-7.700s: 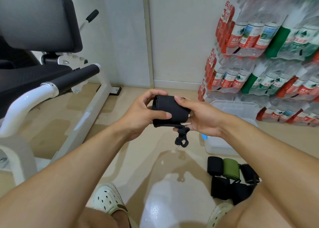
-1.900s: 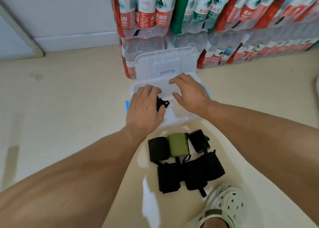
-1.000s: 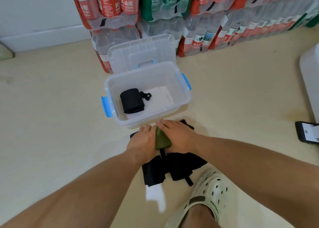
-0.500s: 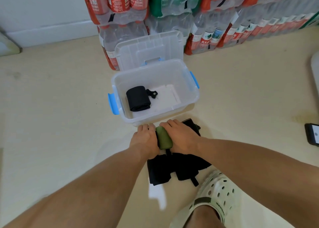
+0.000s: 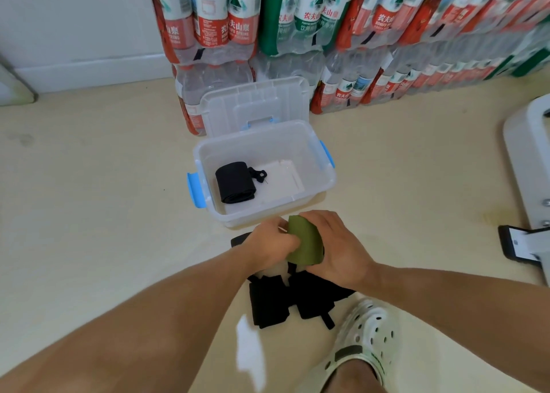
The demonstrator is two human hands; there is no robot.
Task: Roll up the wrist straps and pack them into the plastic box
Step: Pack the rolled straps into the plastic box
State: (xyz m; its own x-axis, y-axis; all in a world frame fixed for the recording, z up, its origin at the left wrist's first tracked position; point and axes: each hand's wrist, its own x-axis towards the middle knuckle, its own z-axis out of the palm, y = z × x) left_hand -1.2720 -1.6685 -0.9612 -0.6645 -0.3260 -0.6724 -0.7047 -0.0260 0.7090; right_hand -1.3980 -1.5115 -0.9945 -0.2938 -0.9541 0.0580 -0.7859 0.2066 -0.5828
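A clear plastic box (image 5: 323, 181) with blue latches stands open on the floor, its lid (image 5: 256, 107) leaning behind it. One rolled black wrist strap (image 5: 234, 182) lies inside at the left. Just in front of the box, my left hand (image 5: 268, 244) and my right hand (image 5: 339, 249) both hold a green wrist strap (image 5: 306, 242), lifted a little off the floor. Under my hands lies a pile of black wrist straps (image 5: 279, 299), partly hidden.
Shrink-wrapped packs of water bottles (image 5: 312, 35) are stacked along the wall behind the box. My foot in a white clog (image 5: 360, 339) is at the lower right. A phone (image 5: 518, 246) and a white machine base (image 5: 532, 160) sit at the right edge.
Both hands have raised the green strap from the pile, and it now shows a wider face. The black roll stays put in the box.
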